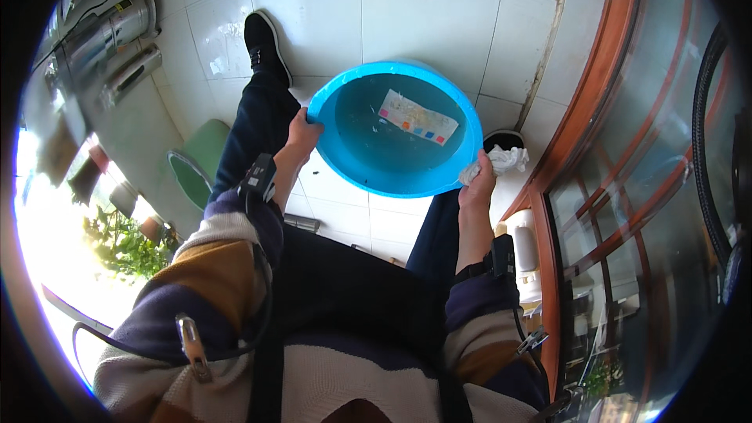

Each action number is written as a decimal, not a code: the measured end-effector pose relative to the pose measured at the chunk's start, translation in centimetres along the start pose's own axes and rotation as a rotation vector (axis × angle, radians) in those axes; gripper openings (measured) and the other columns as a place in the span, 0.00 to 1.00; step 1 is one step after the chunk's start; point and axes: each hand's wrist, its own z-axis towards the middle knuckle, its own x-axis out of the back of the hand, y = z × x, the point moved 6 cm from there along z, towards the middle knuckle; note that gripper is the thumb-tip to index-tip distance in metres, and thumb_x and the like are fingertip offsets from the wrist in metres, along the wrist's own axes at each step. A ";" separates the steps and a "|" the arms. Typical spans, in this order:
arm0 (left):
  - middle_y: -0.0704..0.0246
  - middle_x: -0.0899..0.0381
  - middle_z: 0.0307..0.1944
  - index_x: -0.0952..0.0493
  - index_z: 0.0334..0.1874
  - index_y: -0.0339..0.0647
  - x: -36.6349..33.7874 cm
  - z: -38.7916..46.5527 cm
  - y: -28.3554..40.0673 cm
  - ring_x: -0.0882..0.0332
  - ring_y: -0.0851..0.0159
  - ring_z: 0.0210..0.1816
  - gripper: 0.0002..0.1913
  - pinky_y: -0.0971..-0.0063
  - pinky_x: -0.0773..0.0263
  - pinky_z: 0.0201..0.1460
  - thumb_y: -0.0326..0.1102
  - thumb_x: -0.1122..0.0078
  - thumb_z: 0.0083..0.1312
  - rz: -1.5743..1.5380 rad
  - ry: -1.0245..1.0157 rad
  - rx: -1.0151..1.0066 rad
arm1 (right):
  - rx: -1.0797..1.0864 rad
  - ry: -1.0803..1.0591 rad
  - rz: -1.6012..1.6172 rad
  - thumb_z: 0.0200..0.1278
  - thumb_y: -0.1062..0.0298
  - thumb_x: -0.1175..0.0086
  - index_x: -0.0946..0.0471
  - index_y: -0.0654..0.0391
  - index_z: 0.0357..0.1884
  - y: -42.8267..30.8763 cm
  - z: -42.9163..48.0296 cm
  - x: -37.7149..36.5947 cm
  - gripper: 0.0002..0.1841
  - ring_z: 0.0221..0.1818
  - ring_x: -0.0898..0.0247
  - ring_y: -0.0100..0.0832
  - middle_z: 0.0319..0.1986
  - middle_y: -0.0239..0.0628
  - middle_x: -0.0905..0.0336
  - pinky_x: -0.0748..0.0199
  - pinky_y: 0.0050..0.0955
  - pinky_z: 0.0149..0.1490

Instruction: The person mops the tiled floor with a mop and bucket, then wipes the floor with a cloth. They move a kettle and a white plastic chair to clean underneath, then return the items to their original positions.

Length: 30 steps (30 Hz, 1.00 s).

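Observation:
A light-blue plastic basin [396, 185] hangs between my hands, above the floor and in front of my legs. Liquid [364, 135] covers its bottom, and a white card or sheet [416, 110] with small coloured squares lies in it. My left hand [303, 134] grips the left side of the rim, thumb over the edge. At the lower right rim, my right hand [479, 182] holds the basin together with a crumpled white cloth [509, 160], which bulges out on both sides of the fingers.
White tiles [429, 12] cover the floor around my black shoes [261, 35]. A green plastic stool or container [202, 158] stands by my left leg. Metal pipes [111, 29] are at the far left. On the right runs a reddish-brown framed glass door [587, 106], near my right arm.

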 end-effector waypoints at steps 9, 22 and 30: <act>0.53 0.58 0.76 0.49 0.76 0.54 2.0 -5.4 5.6 0.49 0.45 0.73 0.48 0.56 0.44 0.73 0.39 0.30 0.54 0.704 0.224 -0.128 | 0.467 -0.033 -0.696 0.51 0.69 0.32 0.32 0.59 0.56 -8.7 -6.5 -1.9 0.30 0.36 0.23 0.29 0.39 0.37 0.23 0.23 0.26 0.36; 0.66 0.18 0.31 0.18 0.46 0.33 -6.6 -34.3 25.1 0.24 0.70 0.34 0.20 0.72 0.27 0.41 0.47 0.37 0.66 0.183 -0.400 -0.621 | 0.260 -0.844 -0.229 0.71 0.57 0.45 0.26 0.64 0.54 -17.3 -27.5 -3.6 0.20 0.45 0.28 0.20 0.44 0.32 0.22 0.31 0.24 0.54; 0.65 0.24 0.59 0.28 0.66 0.47 7.9 -39.2 27.7 0.27 0.62 0.60 0.27 0.65 0.31 0.65 0.57 0.61 0.76 -0.105 -0.404 -0.734 | 0.296 -0.545 -0.281 0.72 0.43 0.54 0.25 0.70 0.36 -24.8 -33.0 -1.1 0.31 0.20 0.22 0.39 0.21 0.47 0.21 0.18 0.36 0.35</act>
